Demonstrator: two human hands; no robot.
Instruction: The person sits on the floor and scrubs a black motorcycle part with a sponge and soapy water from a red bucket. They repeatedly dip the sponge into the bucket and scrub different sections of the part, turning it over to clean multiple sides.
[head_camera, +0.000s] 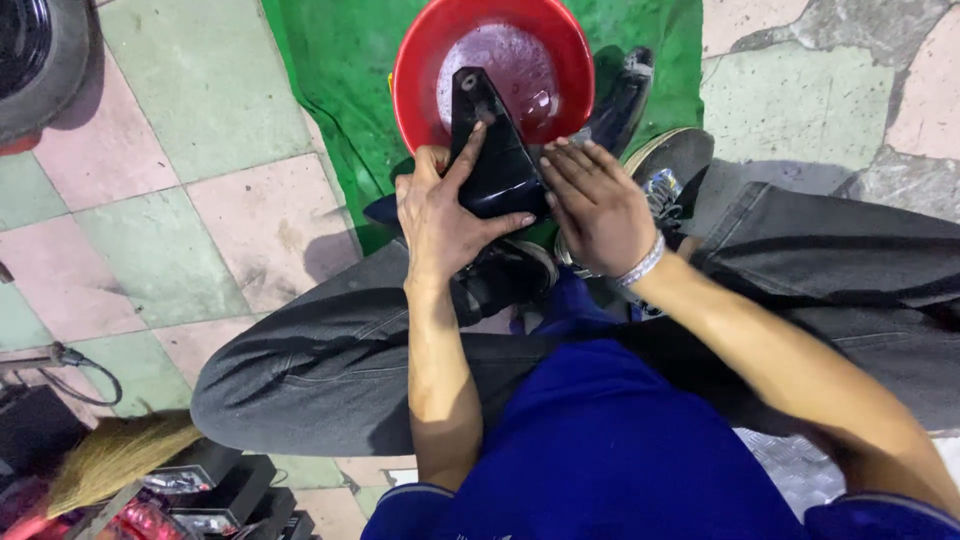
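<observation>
Head view looks straight down at a seated person in a blue shirt (610, 450) and dark grey trousers (330, 360). Both hands hold a glossy black triangular plastic panel (490, 160), its narrow end pointing into a round red plastic basin (415, 70) of soapy water. The left hand (440, 220) grips the panel's left edge, thumb curled under the lower corner and forefinger stretched along its face. The right hand (600, 205), with a beaded bracelet (643, 264) at the wrist, lies with fingers extended flat against the panel's right edge. The basin stands on a green cloth (330, 80) spread over a pink and green tiled floor (180, 200). Black sneakers (505, 275) rest at the cloth's near edge. A straw broom (115, 455) lies at the floor's lower left corner.
</observation>
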